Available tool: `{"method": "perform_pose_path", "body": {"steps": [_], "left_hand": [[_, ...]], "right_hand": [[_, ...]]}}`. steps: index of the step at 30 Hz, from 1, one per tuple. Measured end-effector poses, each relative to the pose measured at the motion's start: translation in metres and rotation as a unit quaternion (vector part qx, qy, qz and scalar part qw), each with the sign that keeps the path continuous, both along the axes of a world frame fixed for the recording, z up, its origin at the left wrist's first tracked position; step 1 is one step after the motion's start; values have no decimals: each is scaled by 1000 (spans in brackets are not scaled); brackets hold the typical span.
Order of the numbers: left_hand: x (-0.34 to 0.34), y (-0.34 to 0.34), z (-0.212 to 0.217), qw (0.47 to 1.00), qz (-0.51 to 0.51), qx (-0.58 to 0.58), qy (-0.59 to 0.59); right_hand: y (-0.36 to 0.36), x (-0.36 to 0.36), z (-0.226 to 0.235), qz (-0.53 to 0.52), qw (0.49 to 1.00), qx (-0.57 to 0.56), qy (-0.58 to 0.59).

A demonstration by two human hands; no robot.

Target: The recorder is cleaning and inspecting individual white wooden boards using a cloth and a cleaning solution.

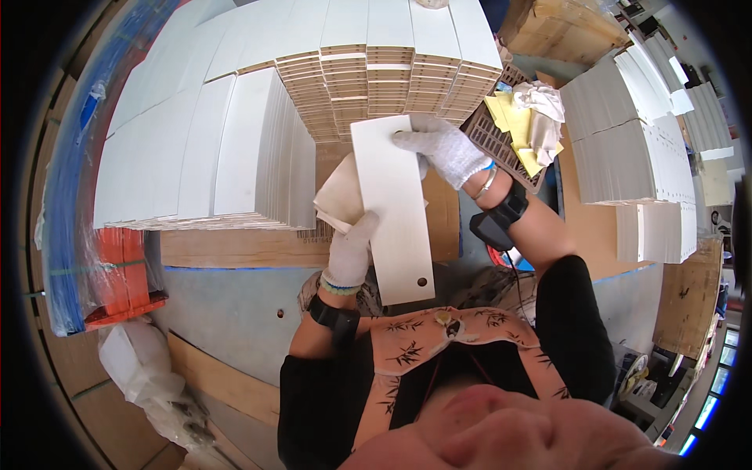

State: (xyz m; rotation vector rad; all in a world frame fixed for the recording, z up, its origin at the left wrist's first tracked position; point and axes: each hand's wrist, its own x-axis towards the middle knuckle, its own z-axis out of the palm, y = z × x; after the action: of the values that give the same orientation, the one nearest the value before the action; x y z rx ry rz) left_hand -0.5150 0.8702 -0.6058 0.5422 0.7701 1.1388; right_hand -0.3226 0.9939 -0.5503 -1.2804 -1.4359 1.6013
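Gloved and wrist-strapped, two hands hold a white board (394, 207) up over a workbench, a patterned peach apron (439, 345) below them, closest to the lens. At far left, blue strapped bundles (66, 196) curve along the rim above an orange crate (117, 274) and a crumpled plastic bag (141, 376). Next come tall stacks of white panels (204, 149), standing on edge in rows on a brown bench top (235, 247). The left hand (350, 252), in a white work glove, grips the board's left long edge about midway, fingers closed round it with the thumb on the face, and a pale cloth (338, 196) bunches just behind that edge. The board itself is a long narrow strip, tilted slightly, with a small round hole near its lower right corner; it hangs between the two hands, in front of the panel stacks. The right hand (442, 149), also gloved, clasps the board's upper right corner, fingers curled over the top edge. Just right of it, a dark slotted basket (501, 145) carries yellow and white rags (529, 117). Farther right stand more grey-white panel stacks (627, 141).
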Motion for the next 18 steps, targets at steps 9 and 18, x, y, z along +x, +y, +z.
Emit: {"method": "perform_pose_path", "body": {"steps": [9,18], "left_hand": [[-7,10,0,998,60,-30,-22],[-17,46,-6,988,115,-98,-3]], "right_hand": [[144,76,89,-154,968,167,-103],[303,112,98,-291,838,328,-325]]}}
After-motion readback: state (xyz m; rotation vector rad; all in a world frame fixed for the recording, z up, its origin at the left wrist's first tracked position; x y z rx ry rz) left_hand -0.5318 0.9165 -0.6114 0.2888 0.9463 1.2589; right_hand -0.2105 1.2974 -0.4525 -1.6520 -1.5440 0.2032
